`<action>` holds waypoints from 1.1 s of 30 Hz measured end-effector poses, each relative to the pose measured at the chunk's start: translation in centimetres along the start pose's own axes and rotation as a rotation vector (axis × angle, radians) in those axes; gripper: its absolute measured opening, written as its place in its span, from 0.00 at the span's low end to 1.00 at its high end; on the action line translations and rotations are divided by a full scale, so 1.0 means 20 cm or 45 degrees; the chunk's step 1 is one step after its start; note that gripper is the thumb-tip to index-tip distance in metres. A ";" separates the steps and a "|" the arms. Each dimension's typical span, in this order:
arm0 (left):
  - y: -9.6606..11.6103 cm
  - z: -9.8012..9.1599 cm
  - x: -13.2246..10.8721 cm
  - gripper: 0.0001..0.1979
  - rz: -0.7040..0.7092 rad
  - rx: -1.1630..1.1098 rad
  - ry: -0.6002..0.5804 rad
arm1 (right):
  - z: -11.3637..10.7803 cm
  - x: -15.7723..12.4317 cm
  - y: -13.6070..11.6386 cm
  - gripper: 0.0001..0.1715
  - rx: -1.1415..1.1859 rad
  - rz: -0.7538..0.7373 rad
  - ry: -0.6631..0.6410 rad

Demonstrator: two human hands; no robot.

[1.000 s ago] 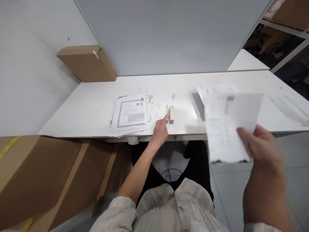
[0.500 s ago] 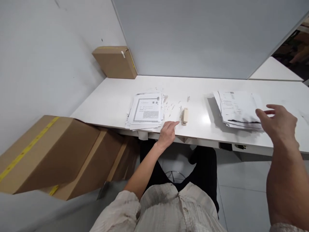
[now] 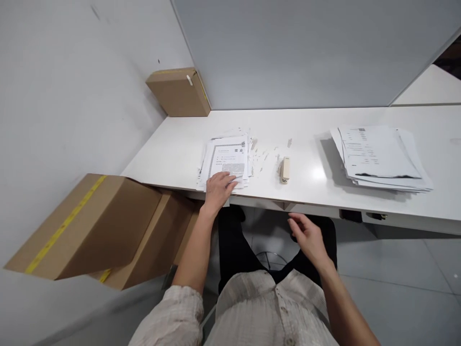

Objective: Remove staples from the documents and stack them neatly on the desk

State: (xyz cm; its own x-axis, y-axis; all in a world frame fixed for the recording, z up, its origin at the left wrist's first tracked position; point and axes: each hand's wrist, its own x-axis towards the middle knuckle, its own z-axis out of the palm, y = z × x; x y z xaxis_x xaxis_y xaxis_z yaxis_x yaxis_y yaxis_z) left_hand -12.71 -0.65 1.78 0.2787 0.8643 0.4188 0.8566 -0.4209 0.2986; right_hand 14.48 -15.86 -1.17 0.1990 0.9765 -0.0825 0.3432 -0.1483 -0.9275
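The fingers [image 3: 226,179] of the left hand [image 3: 217,191] lie spread and flat on the near edge of the left pile of papers [image 3: 230,154], at about 11 o'clock from the person. They press on the top sheet and do not close round it. I cannot tell if the thumb is tucked under the edge. The right hand [image 3: 306,236] hangs in the air below the front edge of the worktop [image 3: 173,149], over the lap, at about 1 o'clock. Its fingers are loose and half open, and they hold nothing. The step in hand looks like getting hold of a sheet from the left pile. To lift just one sheet, I think the fingers would need to slide it a bit off the pile and pinch its near edge, or more sheets may come along. A small cream stapler [image 3: 285,169] lies at 12 o'clock, apart from both piles, with tiny paper bits [image 3: 264,154] between it and the left pile. The right pile of papers [image 3: 378,154] sits at 2 o'clock, well apart from both hands. A small brown box [image 3: 178,91] stands in the far corner of the worktop at 11 o'clock. It is shut, so what is in it cannot be seen. Big brown boxes [image 3: 90,221] with yellow tape sit low down at 9 o'clock, just beside the worktop. They are shut too, and nothing inside them shows.
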 end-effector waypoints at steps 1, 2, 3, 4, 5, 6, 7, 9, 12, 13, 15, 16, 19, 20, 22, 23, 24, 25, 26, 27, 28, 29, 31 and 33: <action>0.00 0.00 0.01 0.12 0.003 0.000 0.012 | 0.04 -0.01 -0.01 0.18 0.035 -0.008 -0.037; 0.01 0.01 0.01 0.13 0.002 -0.003 0.023 | 0.06 -0.02 -0.02 0.17 0.063 -0.017 -0.068; 0.01 0.01 0.02 0.14 -0.010 -0.013 0.052 | 0.08 -0.03 -0.03 0.16 0.084 -0.027 -0.092; 0.01 0.01 0.02 0.15 -0.040 -0.028 0.108 | 0.10 -0.04 -0.04 0.15 0.096 -0.036 -0.107; 0.01 0.01 0.03 0.16 -0.084 -0.047 0.194 | 0.11 -0.05 -0.04 0.14 0.102 -0.041 -0.119; 0.02 0.00 0.03 0.15 -0.130 -0.067 0.308 | 0.11 -0.05 -0.05 0.14 0.107 -0.039 -0.130; 0.04 0.00 0.02 0.15 -0.162 -0.085 0.431 | 0.11 -0.06 -0.06 0.14 0.118 -0.027 -0.143; 0.11 -0.03 -0.01 0.12 -0.126 -0.115 0.625 | 0.11 -0.05 -0.08 0.16 0.218 0.044 -0.183; 0.28 -0.07 -0.12 0.07 0.184 -0.138 0.589 | 0.11 -0.02 -0.12 0.25 0.642 0.240 -0.306; 0.34 -0.07 -0.17 0.06 0.312 -0.143 0.482 | 0.11 0.00 -0.15 0.29 0.813 0.305 -0.357; 0.45 -0.07 -0.26 0.05 0.556 -0.165 0.253 | 0.11 0.03 -0.19 0.34 1.077 0.387 -0.466; 0.50 -0.05 -0.31 0.05 0.650 -0.173 0.172 | 0.11 0.05 -0.21 0.34 1.143 0.406 -0.503; 0.58 -0.02 -0.39 0.04 0.839 -0.230 0.036 | 0.13 0.07 -0.22 0.27 1.144 0.466 -0.487; 0.58 -0.01 -0.40 0.04 0.872 -0.274 -0.003 | 0.14 0.07 -0.21 0.25 1.117 0.500 -0.452; 0.53 -0.02 -0.38 0.07 0.873 -0.391 -0.061 | 0.15 0.05 -0.16 0.23 1.074 0.567 -0.374; 0.48 -0.04 -0.35 0.07 0.823 -0.439 -0.045 | 0.15 0.04 -0.14 0.22 1.063 0.592 -0.345; 0.42 -0.05 -0.30 0.08 0.733 -0.458 -0.003 | 0.15 0.02 -0.11 0.21 1.054 0.611 -0.324; 0.35 -0.07 -0.26 0.08 0.622 -0.447 0.085 | 0.14 0.01 -0.08 0.21 1.047 0.623 -0.312; 0.28 -0.08 -0.20 0.08 0.469 -0.370 0.137 | 0.13 -0.01 -0.06 0.21 1.045 0.631 -0.307; 0.21 -0.10 -0.15 0.09 0.341 -0.254 0.172 | 0.13 -0.02 -0.04 0.22 1.047 0.636 -0.308; 0.14 -0.11 -0.10 0.11 0.266 -0.124 0.168 | 0.12 -0.03 -0.02 0.22 1.051 0.637 -0.307; 0.08 -0.11 -0.05 0.13 0.250 -0.010 0.085 | 0.11 -0.04 -0.01 0.24 1.055 0.636 -0.301; -0.01 -0.11 0.01 0.16 0.302 0.128 -0.081 | 0.10 -0.06 -0.01 0.26 1.062 0.633 -0.279; -0.05 -0.10 0.05 0.15 0.392 0.167 -0.204 | 0.09 -0.06 -0.02 0.27 1.067 0.631 -0.265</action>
State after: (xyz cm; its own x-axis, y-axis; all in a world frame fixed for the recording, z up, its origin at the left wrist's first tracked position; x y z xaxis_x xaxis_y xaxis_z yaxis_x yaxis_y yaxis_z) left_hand -14.21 0.14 3.52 0.5874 0.7393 0.3292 0.7675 -0.6379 0.0632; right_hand 12.44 -16.71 -1.44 -0.0483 0.8541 -0.5179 -0.5104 -0.4668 -0.7222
